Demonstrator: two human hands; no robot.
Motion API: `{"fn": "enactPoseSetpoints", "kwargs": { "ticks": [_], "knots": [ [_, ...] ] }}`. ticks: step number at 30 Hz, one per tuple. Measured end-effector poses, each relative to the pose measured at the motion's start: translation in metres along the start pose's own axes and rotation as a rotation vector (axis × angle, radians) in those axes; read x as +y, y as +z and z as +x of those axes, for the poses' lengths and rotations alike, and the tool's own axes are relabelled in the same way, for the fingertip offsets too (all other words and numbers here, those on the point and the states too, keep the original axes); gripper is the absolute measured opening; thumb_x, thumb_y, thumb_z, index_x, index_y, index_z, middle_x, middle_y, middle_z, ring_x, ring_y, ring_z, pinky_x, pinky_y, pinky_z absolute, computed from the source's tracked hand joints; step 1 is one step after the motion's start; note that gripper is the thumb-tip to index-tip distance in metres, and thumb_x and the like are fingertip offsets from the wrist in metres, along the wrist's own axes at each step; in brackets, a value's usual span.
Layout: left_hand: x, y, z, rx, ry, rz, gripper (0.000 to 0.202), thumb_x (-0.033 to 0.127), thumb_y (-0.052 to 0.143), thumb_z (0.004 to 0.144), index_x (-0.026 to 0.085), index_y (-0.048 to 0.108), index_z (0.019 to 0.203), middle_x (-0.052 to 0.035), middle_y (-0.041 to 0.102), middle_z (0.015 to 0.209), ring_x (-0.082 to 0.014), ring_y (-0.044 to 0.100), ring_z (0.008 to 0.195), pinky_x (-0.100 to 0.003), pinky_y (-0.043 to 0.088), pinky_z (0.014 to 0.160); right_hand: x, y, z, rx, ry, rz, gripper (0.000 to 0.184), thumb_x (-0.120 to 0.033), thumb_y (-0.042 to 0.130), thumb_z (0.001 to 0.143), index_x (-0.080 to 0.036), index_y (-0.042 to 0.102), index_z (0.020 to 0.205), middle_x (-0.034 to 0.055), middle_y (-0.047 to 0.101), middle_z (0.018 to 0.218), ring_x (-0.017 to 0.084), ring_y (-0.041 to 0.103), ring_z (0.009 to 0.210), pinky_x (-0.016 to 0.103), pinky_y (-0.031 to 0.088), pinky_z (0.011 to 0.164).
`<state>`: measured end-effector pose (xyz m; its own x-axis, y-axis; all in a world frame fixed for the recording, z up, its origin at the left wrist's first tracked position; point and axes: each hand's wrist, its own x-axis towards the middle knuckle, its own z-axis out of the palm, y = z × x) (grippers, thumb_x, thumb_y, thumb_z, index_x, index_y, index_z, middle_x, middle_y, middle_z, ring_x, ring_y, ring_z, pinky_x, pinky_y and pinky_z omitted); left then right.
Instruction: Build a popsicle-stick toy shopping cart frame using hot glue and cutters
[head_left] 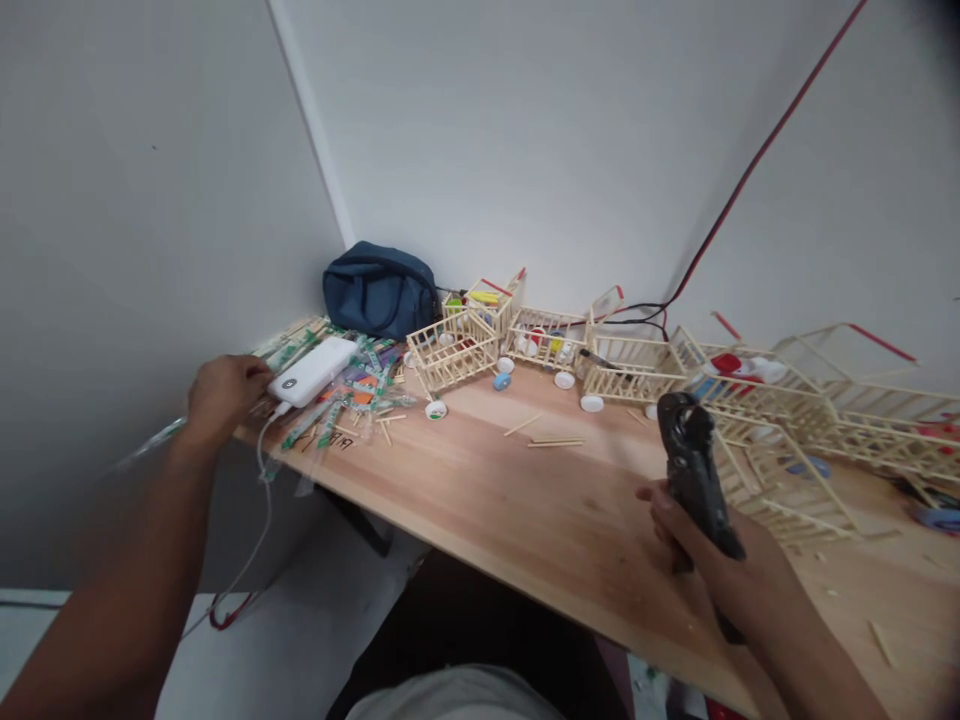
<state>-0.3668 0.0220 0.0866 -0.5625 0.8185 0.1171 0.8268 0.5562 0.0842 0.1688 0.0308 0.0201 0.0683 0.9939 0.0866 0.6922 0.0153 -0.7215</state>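
Observation:
My left hand (225,395) is at the far left end of the wooden table, beside a white power bank (315,372) with a cable plugged in. Its fingers are bent together over a pile of sticks and wrappers (360,390); what they hold is hidden. My right hand (712,555) grips a black pliers-like cutting tool (697,470), head pointing up, above the table's right part. Close behind that tool lies an open frame of thin wooden sticks (795,490). Several loose sticks (555,442) lie mid-table.
A row of small stick-built carts on white wheels, such as this cart (454,355), stands along the back wall. A dark blue pouch (381,290) sits in the corner. A red and black cable (757,165) runs down the wall. The table's front edge (450,550) is near my lap.

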Motion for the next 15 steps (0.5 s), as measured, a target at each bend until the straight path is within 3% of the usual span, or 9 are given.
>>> {"fn": "enactPoseSetpoints", "kwargs": {
  "ticks": [3,8,15],
  "knots": [
    [-0.003,0.0,0.002,-0.048,0.055,0.019,0.038,0.033,0.048,0.084,0.009,0.07,0.105,-0.0077,0.066,0.093,-0.0137,0.046,0.07,-0.019,0.029,0.059,-0.003,-0.001,-0.003,-0.06,0.032,-0.137,0.047,-0.064,0.048,0.077,-0.022,0.067,0.085,0.0082,0.073,0.082,0.028,0.069,0.079,0.034,0.05,0.065],
    [-0.004,0.0,0.001,-0.071,0.051,0.042,0.037,0.032,0.051,0.083,0.011,0.069,0.107,-0.0068,0.064,0.093,-0.0135,0.043,0.068,-0.021,0.028,0.059,-0.018,0.001,-0.009,-0.125,0.021,-0.392,0.038,-0.055,0.04,0.084,-0.026,0.063,0.091,0.0057,0.072,0.077,0.028,0.068,0.075,0.033,0.045,0.063],
    [0.003,0.0,0.0,-0.035,-0.066,0.057,0.041,0.031,0.043,0.086,0.008,0.065,0.113,-0.0104,0.061,0.096,-0.0144,0.037,0.065,-0.023,0.026,0.058,-0.014,0.002,-0.013,-0.131,0.008,-0.482,0.033,-0.044,0.042,0.084,-0.027,0.063,0.104,0.0072,0.074,0.098,0.029,0.07,0.085,0.036,0.047,0.068]
  ]
}}
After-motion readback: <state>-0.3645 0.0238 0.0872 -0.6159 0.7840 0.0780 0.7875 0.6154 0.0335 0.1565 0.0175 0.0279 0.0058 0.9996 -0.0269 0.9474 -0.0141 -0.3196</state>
